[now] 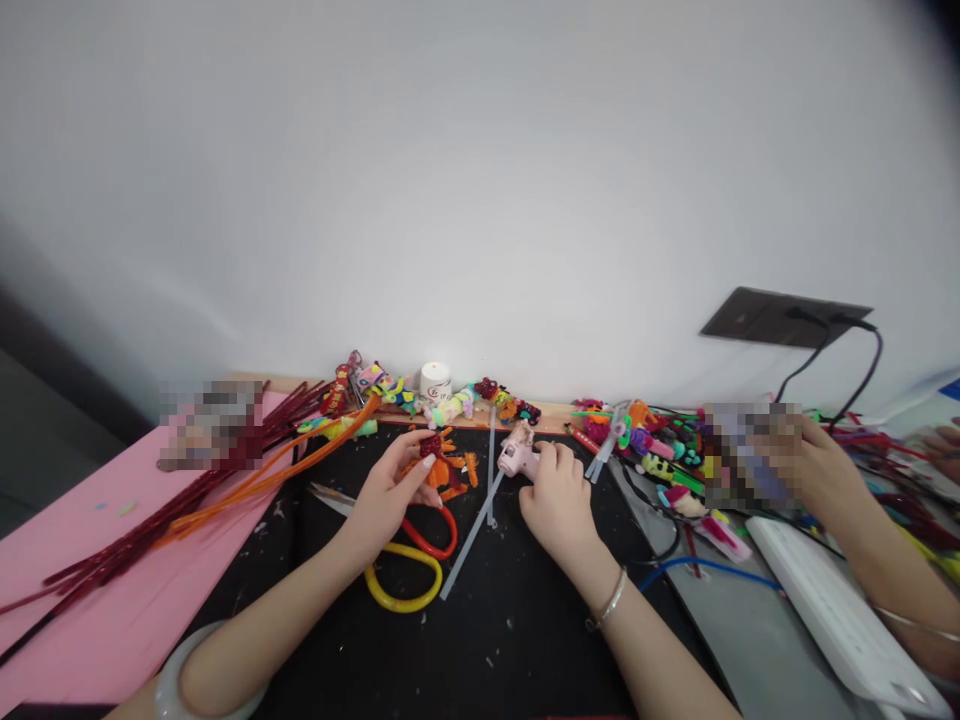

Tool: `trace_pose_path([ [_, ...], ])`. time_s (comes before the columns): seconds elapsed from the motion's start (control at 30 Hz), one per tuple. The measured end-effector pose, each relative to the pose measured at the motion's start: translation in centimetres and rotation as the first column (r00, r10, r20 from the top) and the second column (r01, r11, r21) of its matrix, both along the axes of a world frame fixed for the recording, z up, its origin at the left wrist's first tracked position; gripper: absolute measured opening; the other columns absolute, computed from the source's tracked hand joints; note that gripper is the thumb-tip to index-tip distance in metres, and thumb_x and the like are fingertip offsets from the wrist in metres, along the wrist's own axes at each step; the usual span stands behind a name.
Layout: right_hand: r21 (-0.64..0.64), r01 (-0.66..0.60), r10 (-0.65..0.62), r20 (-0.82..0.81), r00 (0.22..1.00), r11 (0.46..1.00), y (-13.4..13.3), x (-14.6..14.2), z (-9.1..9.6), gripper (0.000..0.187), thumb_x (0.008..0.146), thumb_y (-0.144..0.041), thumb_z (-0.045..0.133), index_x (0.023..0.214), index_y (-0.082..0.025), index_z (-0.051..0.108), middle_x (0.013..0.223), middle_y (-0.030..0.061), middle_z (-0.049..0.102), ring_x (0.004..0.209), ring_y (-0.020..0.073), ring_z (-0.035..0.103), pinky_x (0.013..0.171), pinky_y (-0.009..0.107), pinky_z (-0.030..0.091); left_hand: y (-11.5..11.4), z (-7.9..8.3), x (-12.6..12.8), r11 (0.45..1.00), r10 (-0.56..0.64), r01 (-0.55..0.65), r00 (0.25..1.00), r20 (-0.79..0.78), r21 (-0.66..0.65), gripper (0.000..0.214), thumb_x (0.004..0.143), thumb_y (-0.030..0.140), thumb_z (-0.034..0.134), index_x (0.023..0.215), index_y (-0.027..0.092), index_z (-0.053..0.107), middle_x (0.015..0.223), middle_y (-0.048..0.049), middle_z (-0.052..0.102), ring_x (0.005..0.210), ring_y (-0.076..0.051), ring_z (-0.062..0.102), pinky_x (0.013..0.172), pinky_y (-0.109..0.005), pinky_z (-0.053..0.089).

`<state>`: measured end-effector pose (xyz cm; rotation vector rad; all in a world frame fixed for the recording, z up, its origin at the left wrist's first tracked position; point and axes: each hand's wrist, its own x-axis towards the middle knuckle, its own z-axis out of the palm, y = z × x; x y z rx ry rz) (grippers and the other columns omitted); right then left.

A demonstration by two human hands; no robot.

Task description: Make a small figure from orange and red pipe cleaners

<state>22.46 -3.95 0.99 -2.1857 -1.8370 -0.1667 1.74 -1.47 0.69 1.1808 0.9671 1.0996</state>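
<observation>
My left hand (396, 478) is closed, fingertips pinching a small dark red fuzzy piece (430, 447) of what looks like pipe cleaner. Just beyond it lie orange fuzzy pieces (453, 472) on the black mat (487, 650). My right hand (559, 495) grips a pale pink hot glue gun (517, 456); a long translucent glue stick (472, 537) juts from its back end toward me. Large scissors (406, 604) with one red and one yellow handle loop rest under and beside my left hand, partly hidden by it.
Red and orange pipe cleaners (217, 510) spread over a pink board (82, 620) at left. Colourful fuzzy figures (390, 390) and a white cup (435, 382) line the wall. At right, another person's hand (814, 465) holds a blurred-out thing near a white power strip or case (840, 615).
</observation>
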Motion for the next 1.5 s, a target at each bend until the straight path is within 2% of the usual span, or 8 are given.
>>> trace_pose_path([
  [0.13,-0.103,0.019,-0.017,0.012,1.000,0.995,0.4,0.6,-0.3,0.044,0.072,-0.013,0.047,0.115,-0.012,0.051,0.106,0.0164,0.055,0.097,0.0332,0.052,0.075,0.043,0.044,0.0,0.2,-0.1,0.999,0.005,-0.003,0.998,0.060,-0.032,0.045,0.081,0.038,0.059,0.120,0.022,0.044,0.085,0.0024,0.055,0.054,-0.008,0.061,0.060,-0.027,0.053],
  [0.3,-0.131,0.018,-0.020,-0.012,1.000,0.991,0.7,1.1,-0.1,0.040,0.072,-0.013,0.048,0.112,-0.014,0.052,0.098,0.0128,0.059,0.094,0.0305,0.055,0.075,0.040,0.043,-0.1,0.2,-0.1,0.999,0.008,-0.003,0.996,0.091,-0.054,0.045,0.079,0.036,0.062,0.119,0.023,0.046,0.088,0.0016,0.056,0.052,-0.007,0.060,0.058,-0.025,0.052],
  [0.47,-0.067,0.018,-0.025,-0.100,0.995,0.998,1.0,1.3,0.3,0.041,0.074,-0.015,0.049,0.115,-0.013,0.051,0.104,0.0132,0.060,0.098,0.0285,0.057,0.079,0.036,0.042,-0.1,-0.1,-0.1,0.998,0.011,-0.005,0.994,0.109,-0.058,0.045,0.079,0.037,0.063,0.119,0.024,0.048,0.083,0.0030,0.056,0.046,-0.005,0.056,0.049,-0.021,0.049],
  [0.6,0.074,-0.031,0.047,-0.235,0.971,0.997,1.0,1.5,0.2,0.042,0.075,-0.015,0.049,0.117,-0.014,0.049,0.108,0.0127,0.060,0.099,0.0267,0.058,0.081,0.034,0.043,0.0,-0.3,-0.1,0.998,0.005,0.005,0.988,0.152,-0.062,0.046,0.078,0.036,0.064,0.119,0.024,0.048,0.076,0.0041,0.056,0.044,-0.005,0.054,0.047,-0.019,0.046],
  [0.77,0.271,-0.107,0.216,-0.412,0.885,0.957,0.9,1.5,0.0,0.034,0.080,-0.023,0.051,0.114,-0.018,0.052,0.108,0.0100,0.062,0.095,0.0243,0.059,0.078,0.033,0.045,0.0,-0.2,-0.1,0.996,0.004,0.013,0.982,0.188,-0.086,0.049,0.077,0.036,0.065,0.120,0.022,0.047,0.070,0.0049,0.056,0.045,-0.005,0.054,0.049,-0.018,0.045],
  [0.97,0.369,-0.175,0.374,-0.581,0.723,0.913,0.9,0.8,-0.2,0.029,0.079,-0.022,0.052,0.107,-0.016,0.059,0.098,0.0073,0.067,0.084,0.0206,0.062,0.074,0.030,0.048,0.0,-0.1,-0.1,0.993,0.005,0.021,0.977,0.215,-0.119,0.046,0.078,0.034,0.067,0.119,0.024,0.049,0.070,0.0065,0.052,0.046,-0.004,0.054,0.049,-0.016,0.044],
  [1.27,0.352,-0.336,0.486,-0.646,0.588,0.874,0.3,0.0,-0.5,0.017,0.077,-0.029,0.054,0.078,-0.018,0.067,0.072,0.0041,0.067,0.063,0.0181,0.060,0.058,0.027,0.050,0.1,-0.4,-0.2,0.987,0.016,0.032,0.955,0.295,-0.156,0.044,0.075,0.033,0.070,0.115,0.027,0.054,0.072,0.0064,0.051,0.048,-0.003,0.053,0.048,-0.016,0.045],
  [1.5,0.314,-0.464,0.538,-0.678,0.501,0.828,0.4,0.2,-1.3,0.024,0.080,-0.026,0.052,0.095,-0.018,0.069,0.068,0.0023,0.067,0.056,0.0153,0.057,0.052,0.024,0.048,0.0,-0.1,-0.1,0.983,0.004,0.055,0.948,0.319,-0.175,0.044,0.076,0.031,0.070,0.116,0.026,0.053,0.068,0.0066,0.050,0.047,-0.004,0.053,0.048,-0.016,0.046],
])
